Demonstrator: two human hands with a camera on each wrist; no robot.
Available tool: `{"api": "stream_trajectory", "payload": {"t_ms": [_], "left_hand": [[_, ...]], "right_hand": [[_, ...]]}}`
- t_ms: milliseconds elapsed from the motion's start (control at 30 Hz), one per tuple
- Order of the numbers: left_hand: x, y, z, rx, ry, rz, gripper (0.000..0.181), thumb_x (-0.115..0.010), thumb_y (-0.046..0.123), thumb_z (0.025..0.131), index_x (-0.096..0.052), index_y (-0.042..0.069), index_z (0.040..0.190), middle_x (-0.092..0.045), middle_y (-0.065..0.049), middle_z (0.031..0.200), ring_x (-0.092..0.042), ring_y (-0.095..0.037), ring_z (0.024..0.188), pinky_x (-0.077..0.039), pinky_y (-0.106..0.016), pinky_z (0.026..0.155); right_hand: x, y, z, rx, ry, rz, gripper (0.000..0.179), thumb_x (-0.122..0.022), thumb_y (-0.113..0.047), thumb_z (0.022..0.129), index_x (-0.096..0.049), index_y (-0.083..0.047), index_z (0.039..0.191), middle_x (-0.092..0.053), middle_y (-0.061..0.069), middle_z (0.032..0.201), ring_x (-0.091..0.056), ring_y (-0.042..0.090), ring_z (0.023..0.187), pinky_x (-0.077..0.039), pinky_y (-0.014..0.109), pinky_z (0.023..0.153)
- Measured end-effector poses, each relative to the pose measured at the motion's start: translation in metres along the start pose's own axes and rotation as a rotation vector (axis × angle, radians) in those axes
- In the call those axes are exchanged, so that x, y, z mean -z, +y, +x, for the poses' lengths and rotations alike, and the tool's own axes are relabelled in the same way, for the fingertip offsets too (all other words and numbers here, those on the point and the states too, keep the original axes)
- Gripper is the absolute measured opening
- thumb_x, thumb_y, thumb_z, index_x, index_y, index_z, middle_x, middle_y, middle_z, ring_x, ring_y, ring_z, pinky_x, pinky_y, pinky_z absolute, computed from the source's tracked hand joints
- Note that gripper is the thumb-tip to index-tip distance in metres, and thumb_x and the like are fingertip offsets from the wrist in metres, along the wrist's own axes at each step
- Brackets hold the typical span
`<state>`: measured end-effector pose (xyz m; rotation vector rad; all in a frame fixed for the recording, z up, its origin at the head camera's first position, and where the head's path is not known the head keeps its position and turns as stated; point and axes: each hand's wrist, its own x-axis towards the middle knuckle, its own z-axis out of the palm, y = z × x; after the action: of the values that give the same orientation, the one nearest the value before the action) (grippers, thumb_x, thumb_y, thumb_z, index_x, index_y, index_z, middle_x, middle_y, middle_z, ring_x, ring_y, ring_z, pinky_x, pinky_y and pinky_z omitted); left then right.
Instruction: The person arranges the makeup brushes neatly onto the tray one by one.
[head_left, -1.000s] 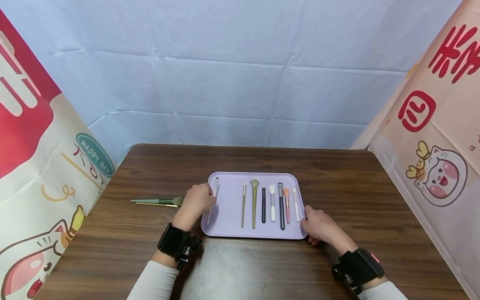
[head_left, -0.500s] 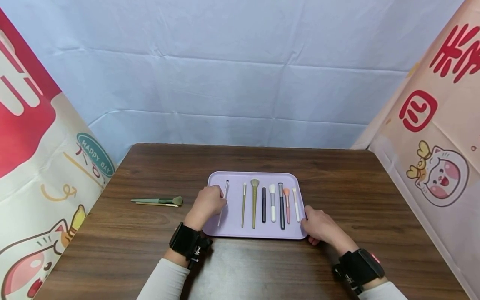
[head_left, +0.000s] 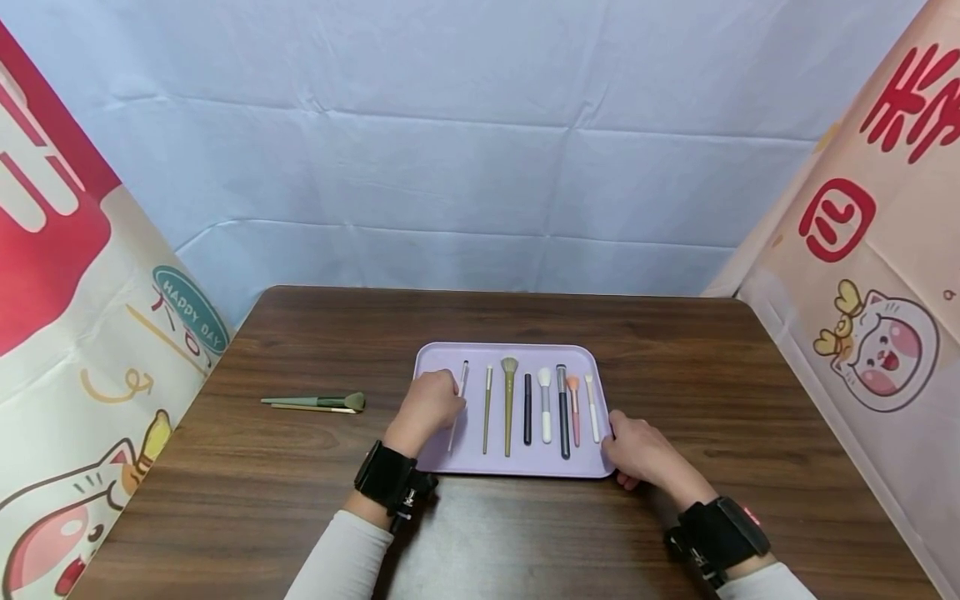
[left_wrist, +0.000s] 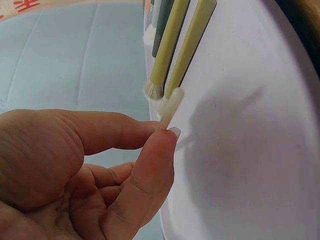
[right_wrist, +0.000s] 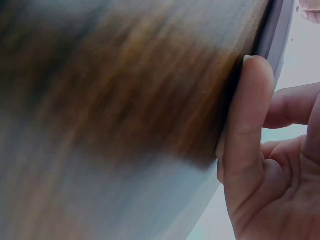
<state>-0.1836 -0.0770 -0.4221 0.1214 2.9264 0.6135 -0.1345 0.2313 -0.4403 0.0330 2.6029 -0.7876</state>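
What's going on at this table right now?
A person's left hand pinches a thin white brush over the lilac tray, beside a row of six makeup brushes. The right hand holds the tray's right edge. Two more brushes lie on the wooden table, left of the tray.

Legible text, head view: "HAPPY DAY" is printed in white on a teal oval badge (head_left: 191, 310) on the left printed panel (head_left: 82, 333). Large red Chinese characters (head_left: 912, 104) and a red rounded seal character (head_left: 837, 220) are printed on the right printed panel (head_left: 885, 275); neither is read with certainty. No lettering is seen in the wrist views.
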Motion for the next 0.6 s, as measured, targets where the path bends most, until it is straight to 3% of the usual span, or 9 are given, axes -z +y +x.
{"api": "stream_trajectory", "payload": {"t_ms": [400,600], "left_hand": [[-0.0040,0.0074,0.0026,-0.011,0.002,0.008,0.042,-0.066,0.007,0.083,-0.040,0.015,0.052,-0.042,0.001,0.054,-0.046,-0.020,0.056,-0.034,-0.029,0.051],[-0.0060,0.0093,0.0035,-0.010,-0.003,0.015,0.037,-0.067,0.009,0.085,-0.044,0.013,0.056,-0.049,-0.004,0.060,-0.050,-0.022,0.059,-0.040,-0.032,0.053]], "right_hand": [[0.0003,0.0003,0.0006,-0.002,-0.007,0.006,0.021,-0.047,-0.008,0.098,-0.051,0.006,0.114,-0.057,0.013,0.076,-0.060,0.021,0.055,-0.053,0.032,0.048],[0.0004,0.0005,0.0010,0.001,-0.008,0.007,0.022,-0.047,-0.008,0.099,-0.051,0.006,0.114,-0.057,0.013,0.077,-0.060,0.021,0.055,-0.053,0.032,0.048]]}}
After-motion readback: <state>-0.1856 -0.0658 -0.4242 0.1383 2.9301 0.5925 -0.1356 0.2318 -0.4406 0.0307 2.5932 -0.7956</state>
